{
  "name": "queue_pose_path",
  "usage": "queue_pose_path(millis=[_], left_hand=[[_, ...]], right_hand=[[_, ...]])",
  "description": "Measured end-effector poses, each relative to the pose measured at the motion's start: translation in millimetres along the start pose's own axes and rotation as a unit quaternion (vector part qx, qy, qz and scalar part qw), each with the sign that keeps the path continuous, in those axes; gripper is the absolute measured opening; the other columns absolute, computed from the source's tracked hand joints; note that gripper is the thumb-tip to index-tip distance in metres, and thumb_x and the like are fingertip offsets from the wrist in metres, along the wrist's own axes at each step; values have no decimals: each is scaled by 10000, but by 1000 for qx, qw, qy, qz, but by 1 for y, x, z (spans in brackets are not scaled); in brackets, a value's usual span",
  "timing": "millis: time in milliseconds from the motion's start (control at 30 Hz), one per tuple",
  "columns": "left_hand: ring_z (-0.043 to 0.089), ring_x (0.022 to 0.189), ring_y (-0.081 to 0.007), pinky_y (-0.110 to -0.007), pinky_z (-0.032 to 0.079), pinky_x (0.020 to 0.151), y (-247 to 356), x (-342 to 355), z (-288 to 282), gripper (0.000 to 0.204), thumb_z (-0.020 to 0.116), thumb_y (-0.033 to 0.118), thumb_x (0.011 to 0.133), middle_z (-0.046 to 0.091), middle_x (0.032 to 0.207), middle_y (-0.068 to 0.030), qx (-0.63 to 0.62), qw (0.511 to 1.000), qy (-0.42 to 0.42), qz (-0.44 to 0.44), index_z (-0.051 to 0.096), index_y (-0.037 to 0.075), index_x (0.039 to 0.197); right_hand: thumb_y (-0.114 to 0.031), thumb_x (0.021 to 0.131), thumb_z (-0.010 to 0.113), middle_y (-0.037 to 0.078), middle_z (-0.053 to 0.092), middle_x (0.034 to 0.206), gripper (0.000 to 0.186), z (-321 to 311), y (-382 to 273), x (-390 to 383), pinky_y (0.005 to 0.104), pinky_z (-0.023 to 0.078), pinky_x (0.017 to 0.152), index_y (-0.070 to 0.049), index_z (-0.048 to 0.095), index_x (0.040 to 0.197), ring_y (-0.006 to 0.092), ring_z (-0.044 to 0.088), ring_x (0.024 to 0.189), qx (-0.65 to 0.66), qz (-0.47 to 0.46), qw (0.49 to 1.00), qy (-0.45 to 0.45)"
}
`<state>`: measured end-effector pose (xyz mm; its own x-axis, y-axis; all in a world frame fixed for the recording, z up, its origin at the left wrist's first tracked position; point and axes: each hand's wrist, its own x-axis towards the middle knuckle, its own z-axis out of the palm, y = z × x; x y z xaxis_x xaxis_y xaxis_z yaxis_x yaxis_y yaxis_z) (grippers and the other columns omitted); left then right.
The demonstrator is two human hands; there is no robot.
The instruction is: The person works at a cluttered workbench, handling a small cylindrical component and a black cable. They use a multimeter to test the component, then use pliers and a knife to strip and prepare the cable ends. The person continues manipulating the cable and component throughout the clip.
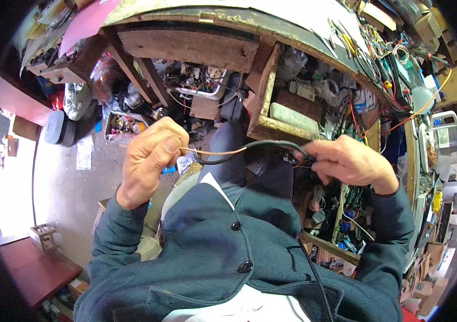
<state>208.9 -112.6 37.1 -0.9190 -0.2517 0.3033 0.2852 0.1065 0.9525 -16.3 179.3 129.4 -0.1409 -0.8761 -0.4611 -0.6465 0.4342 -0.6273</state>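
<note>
My left hand (153, 160) is closed in a pinch on the end of a thin brown wire (223, 153). The wire runs right, out of a black cable (276, 143), where the black covering begins near the middle. My right hand (349, 163) is closed round the black cable at the other side, its fingertips slightly blurred. A dark strand of the cable curves below the brown wire, back toward my left hand. The stretch between my hands hangs in the air above my lap, in front of my dark jacket.
Ahead, the worn wooden bench (185, 45) has an open drawer (284, 127) full of odds and ends. Pliers-like tools (349, 43) and loose wires lie at the bench's right. A box of small parts (123, 126) stands on the floor left. A clear plastic container (445, 139) stands right.
</note>
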Motion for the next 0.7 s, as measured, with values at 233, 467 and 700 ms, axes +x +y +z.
queue_pose_path(millis=[233, 467, 700], left_hand=[[610, 769, -176, -300, 484, 691, 20, 4, -1, 365, 549, 277, 1057, 642, 844, -87, -20, 990, -138, -2, 642, -24, 872], [628, 788, -193, -310, 500, 711, 23, 10, 2, 324, 577, 285, 1039, 657, 874, -95, 37, 986, -159, 11, 654, -10, 930], [649, 878, -262, -381, 479, 774, 29, 17, -28, 166, 595, 168, 1000, 694, 905, -101, 253, 928, -263, -78, 686, 31, 978]], right_hand=[[-147, 959, 619, 129, 703, 870, 428, 25, 19, 32, 353, 546, 695, -26, 510, 1354, 246, 694, 763, 52, -97, 994, 8], [-218, 956, 652, 216, 666, 853, 252, 34, -6, 60, 467, 510, 738, -33, 648, 1127, 422, 653, 832, -70, -111, 991, 14], [1, 921, 578, 144, 685, 772, 127, 18, -15, 53, 350, 553, 632, 0, 567, 1048, 263, 708, 701, 40, -21, 993, 106]])
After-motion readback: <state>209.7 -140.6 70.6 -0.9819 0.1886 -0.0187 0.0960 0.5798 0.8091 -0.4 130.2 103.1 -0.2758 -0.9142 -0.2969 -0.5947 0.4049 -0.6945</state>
